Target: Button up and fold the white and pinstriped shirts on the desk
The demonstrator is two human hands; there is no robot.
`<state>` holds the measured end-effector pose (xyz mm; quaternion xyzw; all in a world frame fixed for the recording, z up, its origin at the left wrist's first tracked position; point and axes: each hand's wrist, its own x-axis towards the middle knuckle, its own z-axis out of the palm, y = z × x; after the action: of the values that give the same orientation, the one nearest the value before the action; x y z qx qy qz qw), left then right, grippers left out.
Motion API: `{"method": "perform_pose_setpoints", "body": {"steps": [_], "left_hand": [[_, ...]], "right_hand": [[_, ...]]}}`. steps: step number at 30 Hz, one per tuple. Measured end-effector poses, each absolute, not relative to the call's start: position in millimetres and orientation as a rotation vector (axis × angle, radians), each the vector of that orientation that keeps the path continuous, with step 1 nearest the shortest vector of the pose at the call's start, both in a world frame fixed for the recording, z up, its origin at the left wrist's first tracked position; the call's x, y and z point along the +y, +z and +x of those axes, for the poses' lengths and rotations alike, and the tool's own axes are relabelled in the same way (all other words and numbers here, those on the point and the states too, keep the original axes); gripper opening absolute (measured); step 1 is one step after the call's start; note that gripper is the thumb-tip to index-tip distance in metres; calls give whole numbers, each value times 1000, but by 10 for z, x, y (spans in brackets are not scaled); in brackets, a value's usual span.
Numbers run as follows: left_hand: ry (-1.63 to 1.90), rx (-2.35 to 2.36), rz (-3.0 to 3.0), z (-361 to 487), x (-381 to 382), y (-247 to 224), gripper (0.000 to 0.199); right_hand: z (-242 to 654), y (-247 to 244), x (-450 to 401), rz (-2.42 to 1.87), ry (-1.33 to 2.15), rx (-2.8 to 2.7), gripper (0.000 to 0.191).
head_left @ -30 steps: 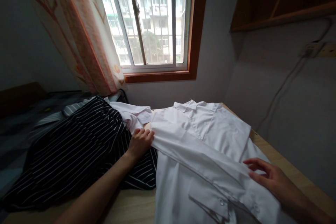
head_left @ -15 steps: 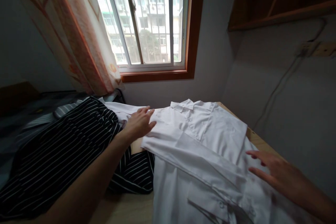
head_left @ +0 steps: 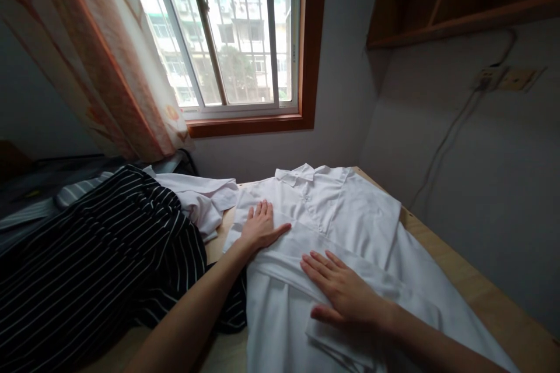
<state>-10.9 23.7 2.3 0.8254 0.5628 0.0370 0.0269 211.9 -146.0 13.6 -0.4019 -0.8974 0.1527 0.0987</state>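
A white collared shirt lies front up on a wooden table, its collar toward the window and one sleeve folded diagonally across the body. My left hand rests flat on the folded sleeve near the shirt's left side, fingers spread and thumb out. Lower and to the right, my right hand lies over the same sleeve with its fingers stretched out, close above the buttoned cuff. Neither hand grips the fabric.
On the left a black garment with white stripes is heaped, with another white garment behind it. The plywood tabletop shows along the right edge. Beyond are a window, a curtain and a wall shelf.
My right hand has moved left from the shirt's right edge onto the sleeve. My left hand has come down and slightly right onto the shirt. The view has shifted a little right.
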Motion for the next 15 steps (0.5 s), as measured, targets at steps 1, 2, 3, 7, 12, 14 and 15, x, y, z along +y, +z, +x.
{"method": "perform_pose_setpoints", "body": {"steps": [1, 2, 3, 7, 12, 14, 15], "left_hand": [[124, 1735, 2550, -123, 264, 27, 102], [137, 1728, 2553, -137, 290, 32, 100], [155, 1715, 2557, -152, 314, 39, 97], [364, 1597, 2570, -233, 407, 79, 61], [571, 1529, 2551, -261, 535, 153, 15], [579, 1514, 2581, -228, 564, 186, 8], [602, 1499, 2605, -208, 567, 202, 7]], "right_hand": [[2183, 119, -1498, -1174, 453, -2659, 79], [2245, 101, -1542, -1159, 446, -2662, 79], [2304, 81, -1593, -1143, 431, -2664, 77], [2548, -38, -1830, -1193, 288, -2514, 65], [3002, -137, -2006, -1841, 84, -1747, 53], [3162, -115, -2039, -1973, 170, -1616, 44], [3216, -94, -2056, -1977, 244, -1612, 38]]}}
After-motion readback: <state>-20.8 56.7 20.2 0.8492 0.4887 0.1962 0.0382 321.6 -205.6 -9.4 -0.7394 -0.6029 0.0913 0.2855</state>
